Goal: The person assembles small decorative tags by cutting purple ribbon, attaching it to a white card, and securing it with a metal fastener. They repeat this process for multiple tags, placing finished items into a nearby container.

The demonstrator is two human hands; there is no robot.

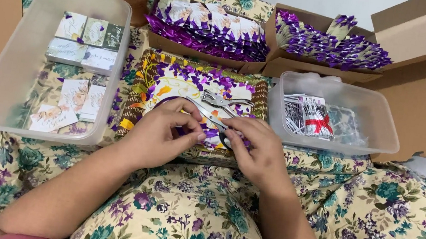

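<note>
My left hand point(161, 132) and my right hand point(256, 149) meet over a patterned tray point(142, 93) strewn with purple ribbon scraps. The right hand grips the handles of silver scissors point(208, 115), whose blades point up and left across the left fingers. The left hand pinches a small purple ribbon piece point(186, 130) at the blades. A second metal tool, like a hole punch point(223, 101), lies on the tray just beyond the hands.
A clear tub point(0, 86) at left holds small printed cards. A smaller clear tub point(381, 126) at right holds wrapped packets. Two cardboard boxes point(269, 62) behind are packed with purple-ribboned packets. Floral cloth covers my lap.
</note>
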